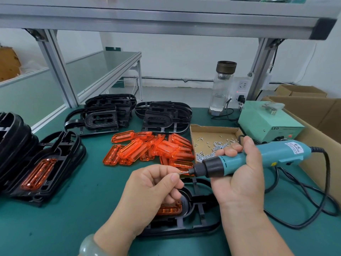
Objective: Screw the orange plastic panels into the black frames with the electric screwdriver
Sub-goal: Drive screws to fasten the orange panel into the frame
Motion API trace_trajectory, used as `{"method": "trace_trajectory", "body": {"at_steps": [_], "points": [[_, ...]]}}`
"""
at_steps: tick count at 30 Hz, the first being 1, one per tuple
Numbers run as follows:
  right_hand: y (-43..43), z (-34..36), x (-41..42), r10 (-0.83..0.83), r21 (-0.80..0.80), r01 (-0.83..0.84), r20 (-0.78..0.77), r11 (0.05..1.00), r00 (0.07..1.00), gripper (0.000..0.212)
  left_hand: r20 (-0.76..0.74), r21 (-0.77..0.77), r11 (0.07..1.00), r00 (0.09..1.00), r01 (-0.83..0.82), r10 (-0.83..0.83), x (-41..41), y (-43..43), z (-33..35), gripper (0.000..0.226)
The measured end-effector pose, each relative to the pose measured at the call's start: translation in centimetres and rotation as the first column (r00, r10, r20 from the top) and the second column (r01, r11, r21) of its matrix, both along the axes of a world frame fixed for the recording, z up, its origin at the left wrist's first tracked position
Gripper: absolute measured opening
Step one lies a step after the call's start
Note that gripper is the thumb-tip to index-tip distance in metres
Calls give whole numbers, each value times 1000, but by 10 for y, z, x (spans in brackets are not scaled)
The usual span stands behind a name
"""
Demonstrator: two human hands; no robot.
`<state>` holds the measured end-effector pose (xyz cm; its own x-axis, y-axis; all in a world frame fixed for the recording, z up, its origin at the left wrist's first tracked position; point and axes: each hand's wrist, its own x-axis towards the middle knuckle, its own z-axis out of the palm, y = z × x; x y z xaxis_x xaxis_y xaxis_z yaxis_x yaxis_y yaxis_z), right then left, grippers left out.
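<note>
Hands above the black frame [188, 230]: right hand [238, 178] grips the screwdriver [239, 159], left hand [151, 187] pinches its bit [184, 172].

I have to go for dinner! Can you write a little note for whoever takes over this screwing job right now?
Right hand grips the electric screwdriver above the table.
Left hand pinches at its bit; any screw there is too small to see.
Below them: a black frame with an orange panel seated in it.
Done, it seems: the stack at left, its top frame holding a panel.
Left: the pile of loose panels and the empty frames behind it; screws are in the cardboard box.
</note>
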<state>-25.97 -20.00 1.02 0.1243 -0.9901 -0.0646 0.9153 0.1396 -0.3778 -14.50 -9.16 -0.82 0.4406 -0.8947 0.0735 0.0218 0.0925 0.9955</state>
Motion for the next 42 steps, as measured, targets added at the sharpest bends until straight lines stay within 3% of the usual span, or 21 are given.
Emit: {"method": "trace_trajectory", "body": {"at_steps": [5, 13, 24, 35, 39, 42], "points": [[2, 2, 0, 1, -87, -4, -28, 996, 1000, 21, 200, -15, 997, 977, -78, 79, -2, 1, 1, 20], [3, 3, 0, -1, -152, -5, -40, 988, 999, 24, 359, -42, 992, 925, -120, 127, -3, 2, -1, 31], [-1, 2, -2, 6, -88, -6, -1, 996, 1000, 29, 262, -89, 988, 954, -126, 145, 0, 2, -2, 37], [-2, 1, -2, 1, -105, -5, -31, 994, 1000, 26, 398, -94, 989, 907, -111, 139, 5, 4, -2, 25], [-7, 0, -6, -46, -94, 34, -123, 995, 991, 11, 662, 22, 992, 745, -122, 77, 25, 7, -3, 21], [-9, 0, -9, -66, -89, 52, -152, 995, 986, 12, 773, 177, 979, 630, -96, -78, 34, 10, -3, 18]]}}
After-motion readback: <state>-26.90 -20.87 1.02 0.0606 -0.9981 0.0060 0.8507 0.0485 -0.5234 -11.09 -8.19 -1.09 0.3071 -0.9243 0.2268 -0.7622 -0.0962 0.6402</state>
